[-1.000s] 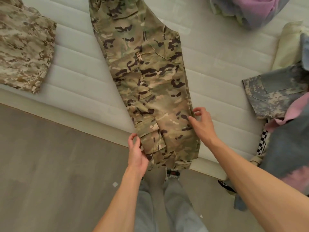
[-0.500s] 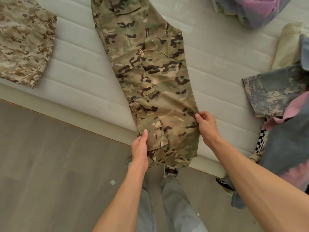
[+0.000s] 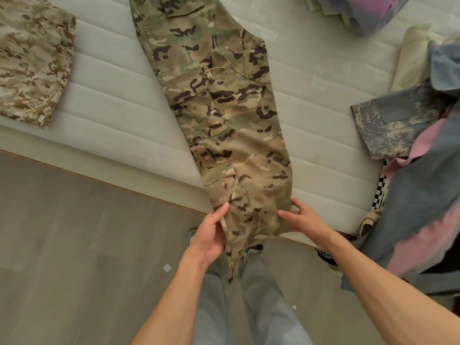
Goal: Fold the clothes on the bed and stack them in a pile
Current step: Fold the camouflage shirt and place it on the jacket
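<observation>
Past the frame's top edge, camouflage trousers (image 3: 224, 125) run, both hands (image 3: 211, 235) gripping hems

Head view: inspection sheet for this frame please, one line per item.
Surface: white quilted mattress, its edge running over a grey floor.
Job's things: camo trousers laid lengthwise, hems hanging past the edge; desert-camo garment lying flat far left.
Clutter: unfolded heap at right, grey camo, pink and checkered pieces; another bundle at top.
Grippers: left hand and right hand each have a grip on a trouser side near the hem.
Cables: nothing seen.
Surroundings: person's grey-trousered legs below.
</observation>
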